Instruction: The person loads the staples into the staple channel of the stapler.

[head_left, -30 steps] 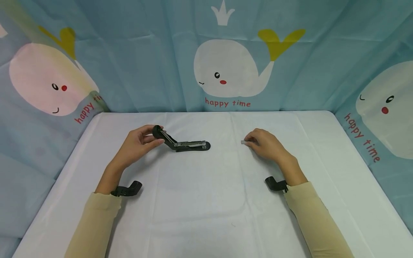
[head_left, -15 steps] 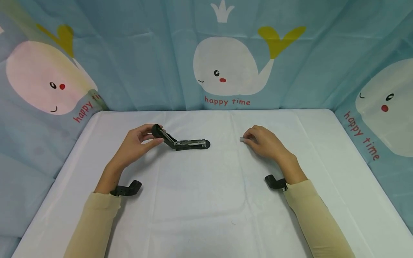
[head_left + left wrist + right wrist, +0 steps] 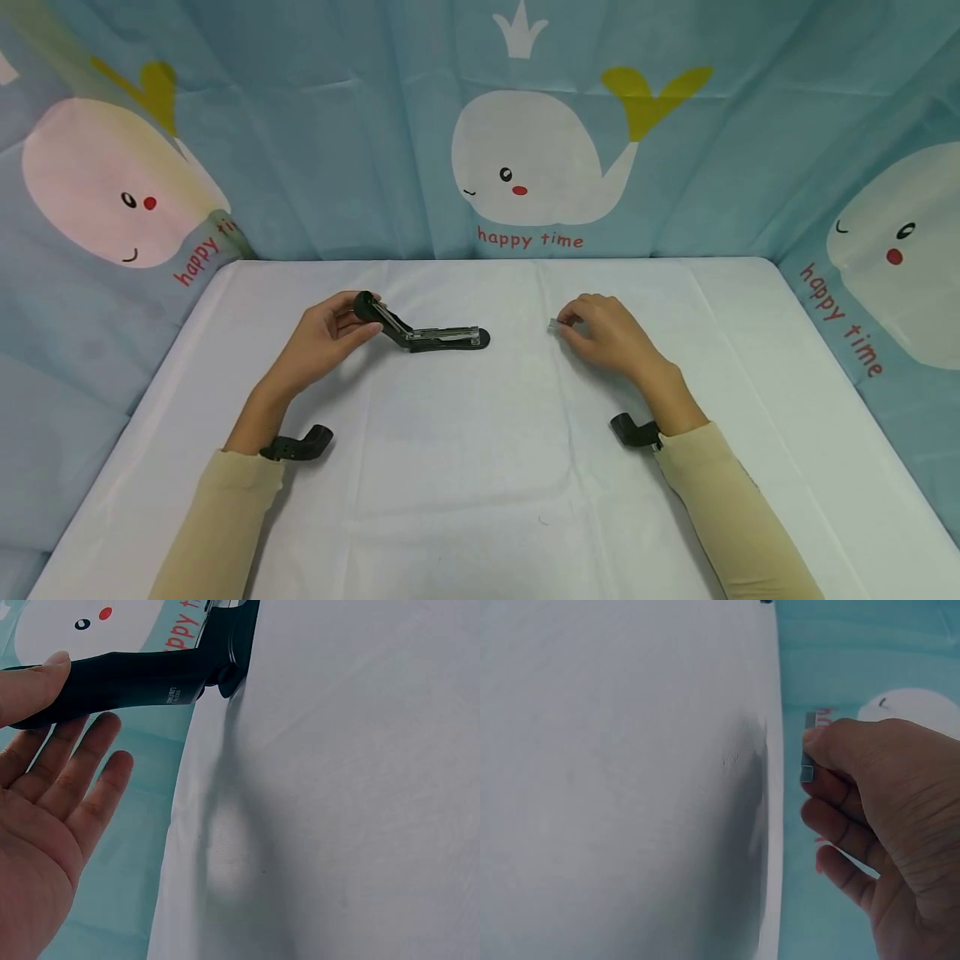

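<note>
A black stapler (image 3: 447,340) lies opened out on the white table, its metal staple tray facing up. My left hand (image 3: 324,337) pinches the raised end of its top arm between thumb and fingers; the left wrist view shows the stapler (image 3: 135,682) from the side, with the other fingers spread below it. To the right, apart from the stapler, my right hand (image 3: 606,333) pinches a small grey strip of staples (image 3: 554,325) just above the table. In the right wrist view the staple strip (image 3: 808,750) sits between thumb and index finger.
A white cloth covers the table (image 3: 465,467). Behind it hangs a blue curtain (image 3: 337,167) with whale prints. Each wrist carries a black camera mount, one on the left (image 3: 298,443) and one on the right (image 3: 634,431).
My right hand has moved a little to the left with the staple strip, closer to the stapler. My left hand and the stapler stay nearly where they were.
</note>
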A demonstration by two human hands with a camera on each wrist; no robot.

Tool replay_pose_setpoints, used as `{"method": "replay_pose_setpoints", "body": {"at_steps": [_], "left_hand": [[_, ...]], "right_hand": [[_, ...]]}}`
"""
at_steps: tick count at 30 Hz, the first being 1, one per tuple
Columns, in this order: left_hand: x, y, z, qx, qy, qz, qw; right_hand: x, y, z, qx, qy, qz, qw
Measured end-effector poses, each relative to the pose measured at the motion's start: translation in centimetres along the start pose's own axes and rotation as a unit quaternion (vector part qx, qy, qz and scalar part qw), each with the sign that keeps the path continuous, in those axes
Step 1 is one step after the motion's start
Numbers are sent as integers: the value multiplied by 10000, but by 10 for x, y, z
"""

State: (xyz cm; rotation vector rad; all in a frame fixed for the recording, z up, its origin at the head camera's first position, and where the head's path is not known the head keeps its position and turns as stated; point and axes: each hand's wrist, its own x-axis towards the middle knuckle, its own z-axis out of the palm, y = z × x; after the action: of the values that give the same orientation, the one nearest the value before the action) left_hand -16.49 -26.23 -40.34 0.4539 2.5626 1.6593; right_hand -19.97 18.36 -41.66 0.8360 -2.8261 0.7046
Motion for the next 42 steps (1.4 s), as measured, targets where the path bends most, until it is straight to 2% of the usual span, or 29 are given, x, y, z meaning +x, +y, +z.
{"method": "replay_pose_setpoints", "body": {"at_steps": [5, 10, 17, 23, 29, 35, 42], "left_hand": [[-1, 1, -1, 129, 83, 27, 9999], [-1, 2, 0, 5, 194, 169, 9997], [-5, 0, -1, -116, 166, 239, 9995], [-4, -1, -2, -162, 253, 303, 9991], [-3, -1, 3, -220, 82, 179, 9996], [-2, -1, 1, -222, 215, 225, 9993], [-1, -2, 4, -194, 147, 125, 9996]], "right_hand": [[3, -2, 2, -131, 20, -142, 9998], [6, -8, 3, 21, -13, -101, 9999], [9, -16, 9, 50, -136, -206, 9997], [15, -22, 6, 90, -20, -130, 9999], [17, -25, 5, 189, -90, -105, 9997], [32, -36, 10, 628, -126, -332, 9974], [47, -54, 20, 725, -287, -431, 9960]]}}
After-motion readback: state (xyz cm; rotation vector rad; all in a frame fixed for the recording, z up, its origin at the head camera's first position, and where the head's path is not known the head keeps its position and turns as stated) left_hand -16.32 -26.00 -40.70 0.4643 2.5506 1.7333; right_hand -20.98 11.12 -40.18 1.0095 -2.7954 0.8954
